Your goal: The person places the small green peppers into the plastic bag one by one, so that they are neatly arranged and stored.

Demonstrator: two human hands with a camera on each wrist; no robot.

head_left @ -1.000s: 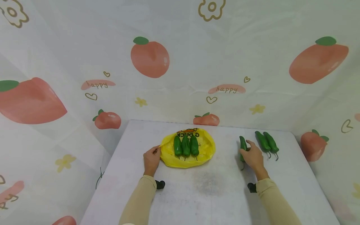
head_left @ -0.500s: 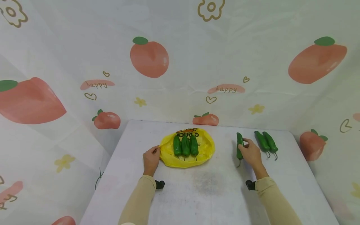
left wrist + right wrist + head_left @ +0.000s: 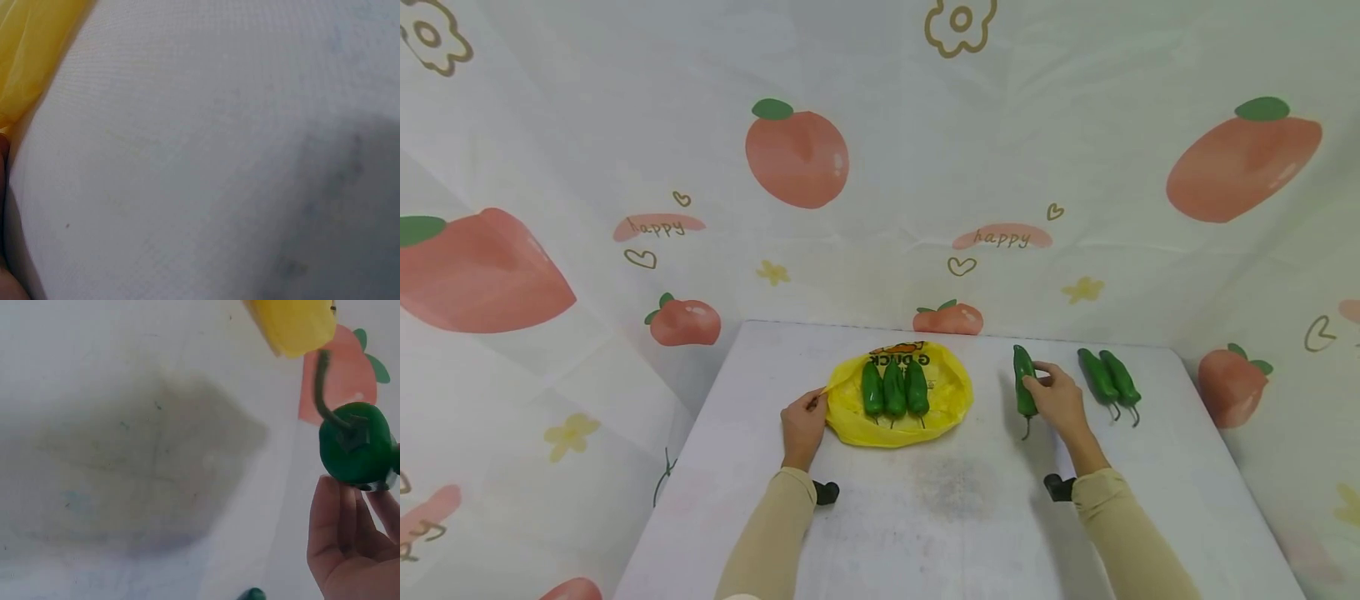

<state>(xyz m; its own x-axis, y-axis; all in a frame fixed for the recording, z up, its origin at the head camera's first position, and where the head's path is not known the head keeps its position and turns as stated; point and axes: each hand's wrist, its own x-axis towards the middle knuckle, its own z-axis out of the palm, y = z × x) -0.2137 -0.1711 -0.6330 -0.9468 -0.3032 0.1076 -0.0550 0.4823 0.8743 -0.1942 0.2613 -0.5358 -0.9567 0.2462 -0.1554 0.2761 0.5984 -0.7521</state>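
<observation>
Right hand (image 3: pixel 1062 405) grasps a green pepper (image 3: pixel 1023 372) between thumb and fingers, to the right of the yellow bag (image 3: pixel 887 437) and apart from it. Stem toward the person; thumb covers part of the side. In the right wrist view the pepper shows stem-end on, its length hidden behind that end; hand cropped at the frame's corner. A green bit (image 3: pixel 254 594) at the bottom edge there: cut off, too little to identify.

Left hand (image 3: pixel 803 432) pinches the bag's left edge, fingertips hard to make out. Left wrist view gets only a bag corner, slivers of hand and a blurred shadow.

Three peppers (image 3: pixel 894 390) side by side in the bag, covering some of its lettering.

Tabletop (image 3: pixel 955 542) meets the printed backdrop (image 3: pixel 880 250) behind the bag. Two peppers (image 3: pixel 1099 377) near the right rear corner, beyond the right hand. Open strip between bag and held pepper; wider stretch, grey-stained, between the forearms.
</observation>
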